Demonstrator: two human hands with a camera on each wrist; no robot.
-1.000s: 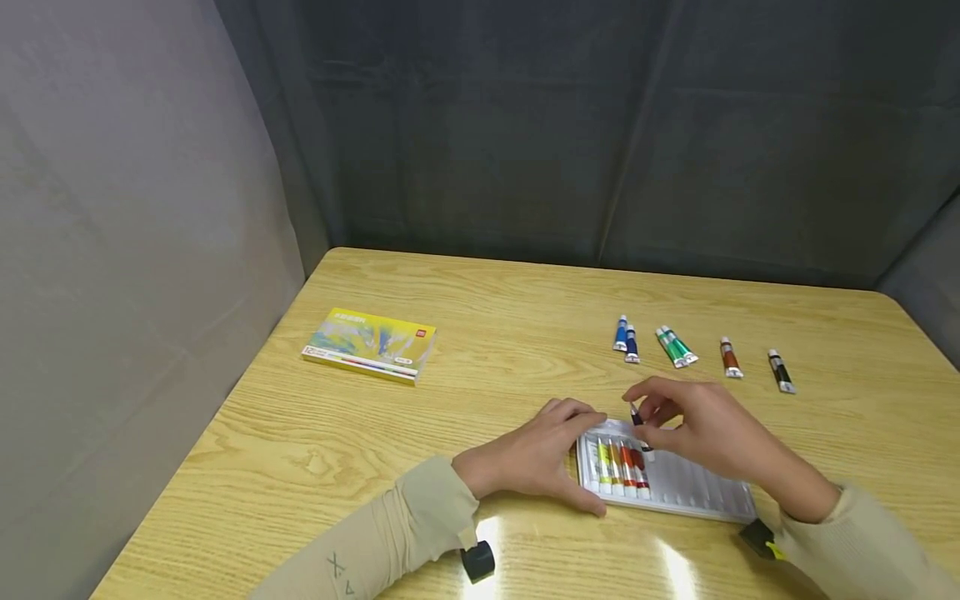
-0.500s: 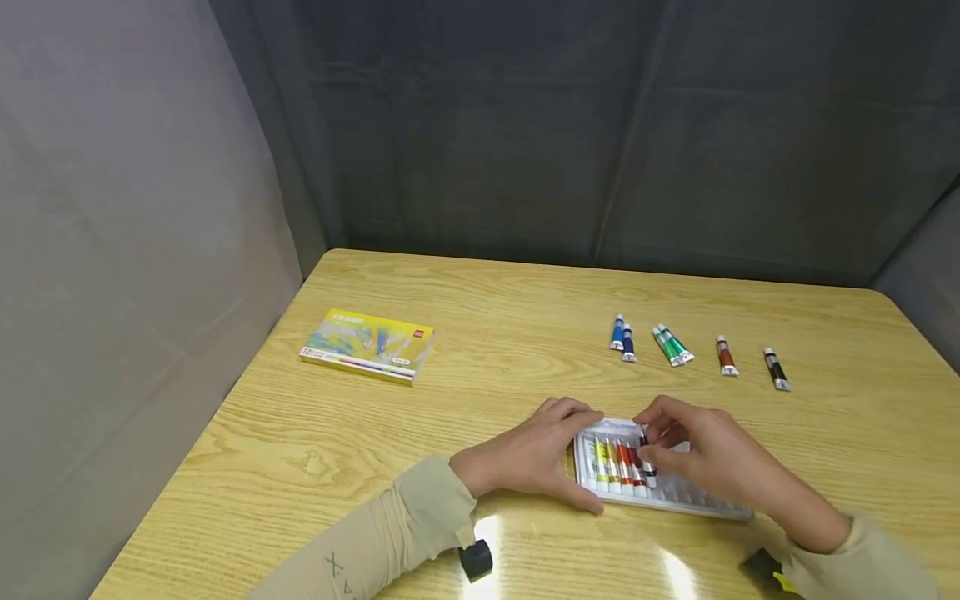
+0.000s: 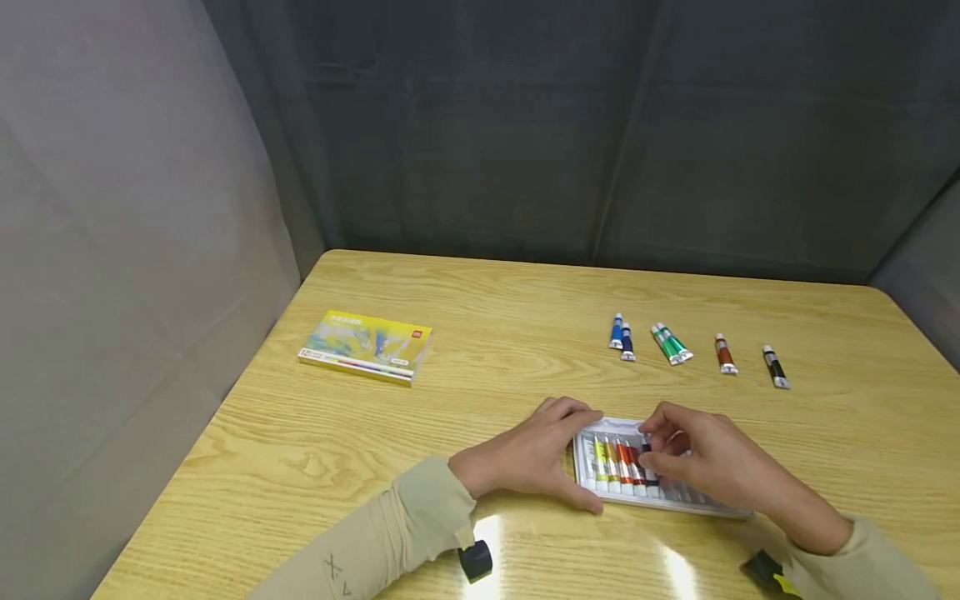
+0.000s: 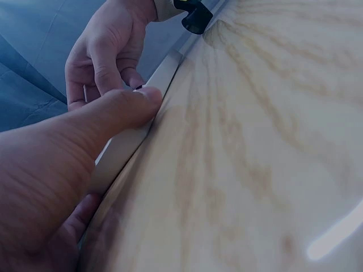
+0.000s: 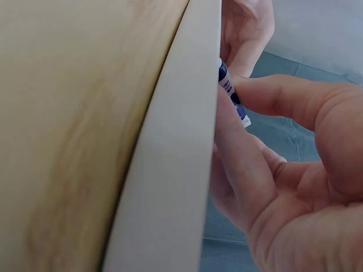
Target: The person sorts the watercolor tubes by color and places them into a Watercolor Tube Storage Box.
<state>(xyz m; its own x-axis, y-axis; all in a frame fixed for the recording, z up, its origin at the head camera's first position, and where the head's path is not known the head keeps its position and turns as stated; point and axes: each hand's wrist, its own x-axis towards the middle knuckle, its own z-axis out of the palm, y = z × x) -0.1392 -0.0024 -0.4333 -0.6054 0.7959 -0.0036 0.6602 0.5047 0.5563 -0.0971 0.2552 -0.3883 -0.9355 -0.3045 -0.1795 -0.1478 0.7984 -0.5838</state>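
A white plastic tray (image 3: 675, 505) lies on the table, with yellow, ochre, orange-red and dark red paint tubes (image 3: 625, 467) side by side in its left part. Around its left end, my left hand (image 3: 536, 457) holds it, thumb at the near edge and fingers at the far edge. My right hand (image 3: 705, 450) pinches a dark purple paint tube (image 5: 228, 88) between thumb and forefinger, beside the dark red one. In the head view this tube lies mostly behind the fingers; the right wrist view shows it tilted. The hand also covers part of the tray's right half.
Several more tubes lie farther back: two blue ones (image 3: 627, 342), two green ones (image 3: 671, 343), a brown one (image 3: 725, 355) and a black one (image 3: 776, 367). A yellow paint box (image 3: 367, 346) rests at the back left. Dark cloth (image 3: 465, 133) hangs behind the table.
My right hand has brought the purple tube down and slightly right, from above the tray into the spot beside the dark red tube. My left hand stays on the tray.
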